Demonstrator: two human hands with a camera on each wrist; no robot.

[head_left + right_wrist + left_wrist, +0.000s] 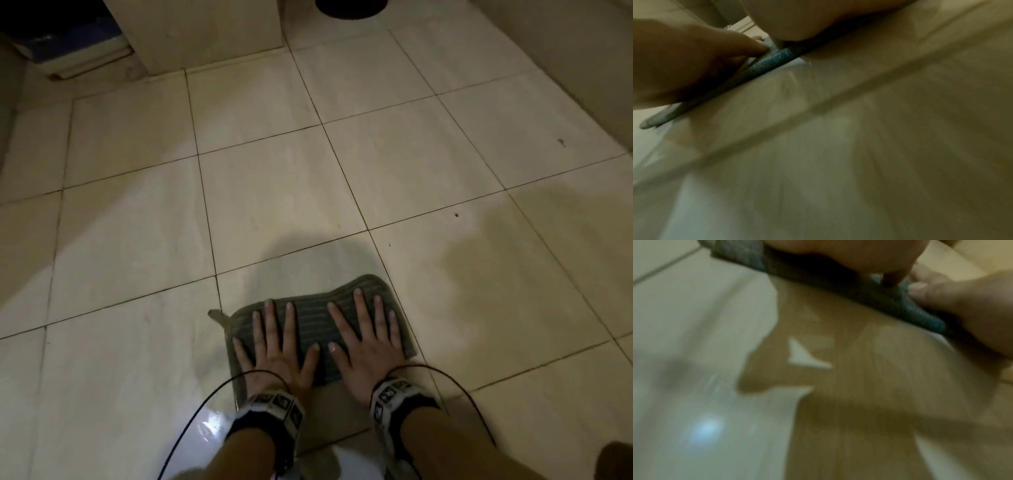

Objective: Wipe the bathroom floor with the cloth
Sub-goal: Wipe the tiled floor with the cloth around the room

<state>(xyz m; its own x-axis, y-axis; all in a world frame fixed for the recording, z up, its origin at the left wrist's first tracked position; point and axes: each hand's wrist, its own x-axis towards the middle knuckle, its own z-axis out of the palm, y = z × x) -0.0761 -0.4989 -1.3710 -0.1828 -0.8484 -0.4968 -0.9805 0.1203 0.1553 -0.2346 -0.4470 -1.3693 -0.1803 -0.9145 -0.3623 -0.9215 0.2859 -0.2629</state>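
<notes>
Both hands flat on a grey cloth on the tiled bathroom floor.

At far left the floor (130,212) runs back to a pale cabinet base (202,31), and a wet sheen shows beside the left forearm. The left hand (274,346) lies with fingers straight and spread, palm down on the left half of the cloth (311,325). Just beside it, thumbs nearly touching, the right hand (366,342) presses the right half likewise, fingers splayed, grasping nothing. The cloth lies spread on the tile nearest the person, its far right corner bulging forward. A dark round object (349,7) sits at the floor's far edge.
</notes>
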